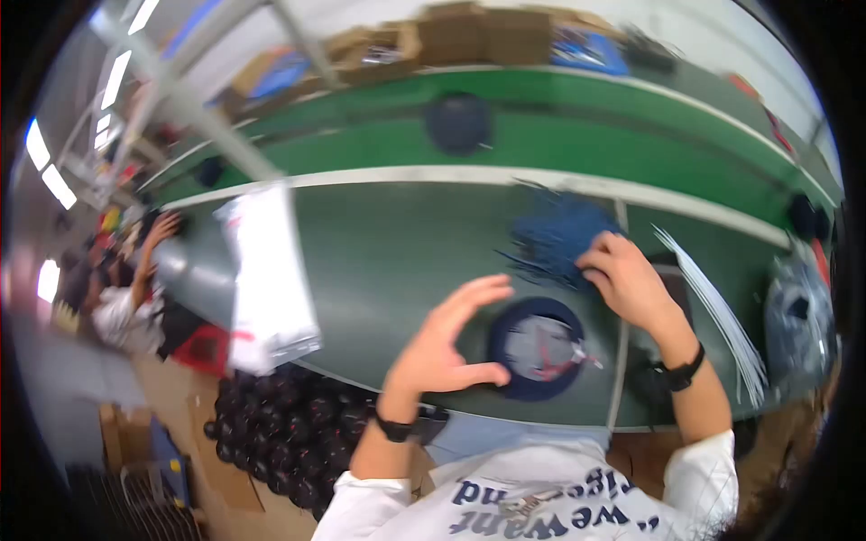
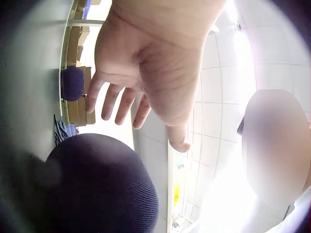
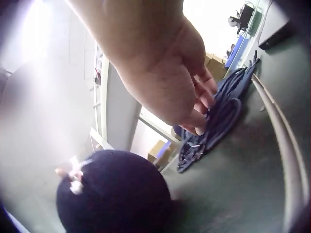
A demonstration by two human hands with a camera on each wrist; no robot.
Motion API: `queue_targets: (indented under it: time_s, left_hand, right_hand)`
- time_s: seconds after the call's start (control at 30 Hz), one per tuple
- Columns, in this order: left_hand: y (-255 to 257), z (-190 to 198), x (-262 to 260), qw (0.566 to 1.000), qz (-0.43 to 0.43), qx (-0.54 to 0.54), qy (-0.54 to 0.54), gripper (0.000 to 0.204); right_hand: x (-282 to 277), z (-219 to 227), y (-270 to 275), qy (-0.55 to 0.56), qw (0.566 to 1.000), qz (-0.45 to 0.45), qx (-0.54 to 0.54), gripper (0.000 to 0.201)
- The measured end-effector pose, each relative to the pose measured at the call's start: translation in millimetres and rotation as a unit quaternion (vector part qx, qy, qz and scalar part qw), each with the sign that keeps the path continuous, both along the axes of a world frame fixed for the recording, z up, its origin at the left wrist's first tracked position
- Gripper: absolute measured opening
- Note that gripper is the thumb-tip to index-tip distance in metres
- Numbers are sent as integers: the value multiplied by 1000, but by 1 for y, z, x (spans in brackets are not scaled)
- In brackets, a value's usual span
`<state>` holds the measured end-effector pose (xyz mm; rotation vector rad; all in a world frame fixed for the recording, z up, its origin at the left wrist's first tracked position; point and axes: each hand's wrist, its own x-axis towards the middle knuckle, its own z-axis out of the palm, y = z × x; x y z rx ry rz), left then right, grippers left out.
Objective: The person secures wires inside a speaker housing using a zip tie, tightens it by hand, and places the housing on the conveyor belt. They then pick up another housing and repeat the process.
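Observation:
A round navy knit hat (image 1: 535, 350) lies on the green table in front of the person, its grey middle and a small red-and-white tag showing in the head view. Beside its left edge is the left hand (image 1: 448, 341), fingers extended and thumb spread apart, holding nothing. Both wrist views show the hat's dark rounded side, ribbed in the left one. Farther back lies a loose pile of blue fabric strips (image 1: 555, 230). At the pile's right edge the right hand (image 1: 627, 281) pinches strips between thumb and curled fingers; the fingertips are partly hidden in the right wrist view.
A white plastic-wrapped package (image 1: 271, 279) lies left on the table. Thin white strips (image 1: 722, 316) and a clear bag (image 1: 798, 311) are to the right. Another navy hat (image 1: 458, 123) sits at the back, below cardboard boxes (image 1: 451, 36). Many black round items (image 1: 289, 433) are piled below the table edge.

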<state>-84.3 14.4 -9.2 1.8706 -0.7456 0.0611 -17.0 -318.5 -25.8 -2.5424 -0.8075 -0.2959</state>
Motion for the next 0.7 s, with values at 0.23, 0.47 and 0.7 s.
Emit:
queue_targets:
  time_s: [0.23,0.47,0.7]
  left_hand:
    - [-6,-13,-21,986,72,-141,-60,36]
    - [-109,28,21,948,186,-151,-211,18]
    - [-95,66,1,975,-109,-155,119,26]
  right_hand:
    - [43,-38,-45,-19,993,73,94,16]
    - [89,-19,-111,79,826,13,558,32]
    - [16,14,-109,147,684,95,708,41]
